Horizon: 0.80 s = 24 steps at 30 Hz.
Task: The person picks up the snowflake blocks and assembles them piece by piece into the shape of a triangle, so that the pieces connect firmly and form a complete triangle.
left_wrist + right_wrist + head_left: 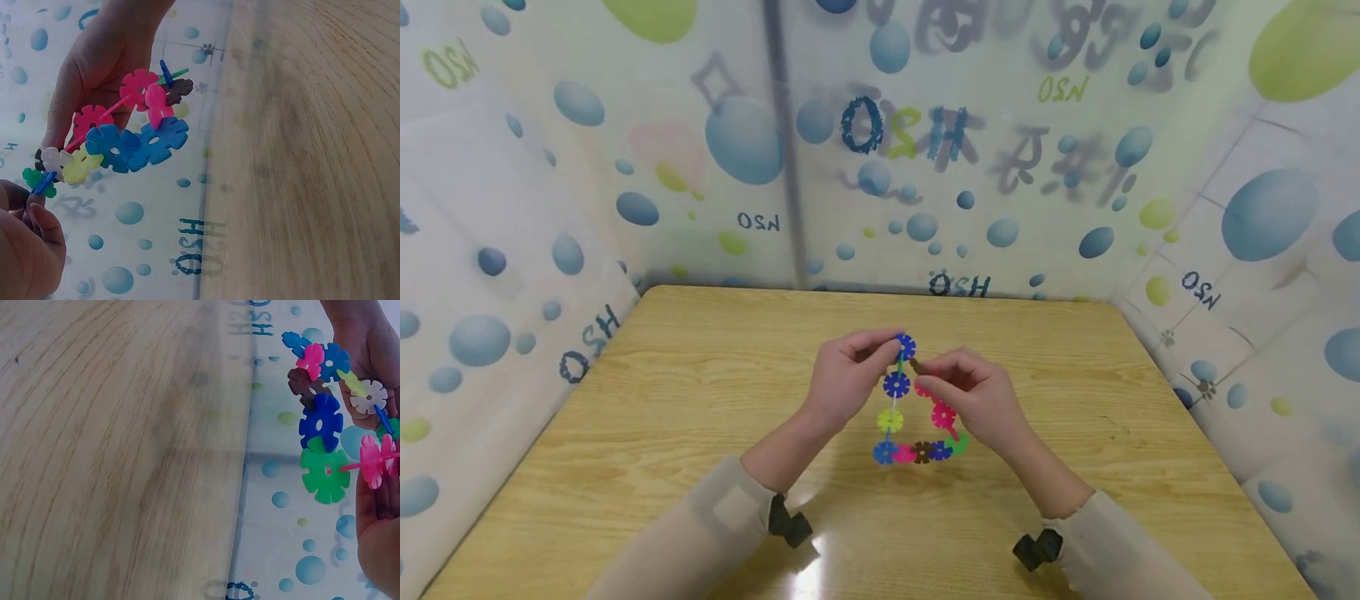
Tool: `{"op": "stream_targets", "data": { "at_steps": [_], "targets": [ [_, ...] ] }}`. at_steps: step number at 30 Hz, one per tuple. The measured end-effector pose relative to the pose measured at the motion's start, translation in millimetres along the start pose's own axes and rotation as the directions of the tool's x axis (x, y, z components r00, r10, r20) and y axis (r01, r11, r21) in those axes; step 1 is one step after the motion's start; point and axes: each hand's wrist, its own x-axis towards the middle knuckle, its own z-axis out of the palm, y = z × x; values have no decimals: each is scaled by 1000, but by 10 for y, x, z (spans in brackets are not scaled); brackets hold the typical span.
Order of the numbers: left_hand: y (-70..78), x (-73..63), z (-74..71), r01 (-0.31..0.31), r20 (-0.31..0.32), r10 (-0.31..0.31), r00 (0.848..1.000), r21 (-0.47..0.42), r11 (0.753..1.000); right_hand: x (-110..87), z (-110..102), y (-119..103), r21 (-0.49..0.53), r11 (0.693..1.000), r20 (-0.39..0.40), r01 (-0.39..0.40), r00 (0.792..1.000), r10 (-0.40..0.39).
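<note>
A chain of plastic snowflake discs (891, 421), slotted edge to edge, hangs as an unclosed loop above the table. My left hand (844, 383) pinches the dark blue disc (906, 347) at its upper left end between thumb and fingers. At the other end, my right hand (981, 396) grips the chain by a brown disc (915, 365), with pink discs (943, 415) just below. The two ends are close together; fingers partly hide them. Along the bottom run blue, pink, brown and green discs. In the right wrist view, a green disc (326, 477) joins a pink one.
The hands are above a wood-grain table (700, 358). Behind it and on both sides stand pale walls or curtains (880, 233) printed with blue and green bubbles. A small black device (790, 523) sits on the left wrist, another (1037, 550) on the right.
</note>
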Motion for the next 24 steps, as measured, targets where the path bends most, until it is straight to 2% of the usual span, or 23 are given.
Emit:
{"op": "stream_targets", "data": {
  "at_steps": [14, 18, 24],
  "targets": [
    [-23, -15, -17, -44, 56, 41, 998, 50, 998, -17, 23, -8, -29, 998, -7, -54, 999, 54],
    [-20, 1, -24, -66, 64, 61, 996, 81, 995, -30, 34, -10, -32, 997, -47, -67, 997, 66],
    [-14, 17, -49, -67, 88, 58, 994, 104, 992, -36, 41, -25, -40, 996, -94, -79, 993, 74]
  ]
}}
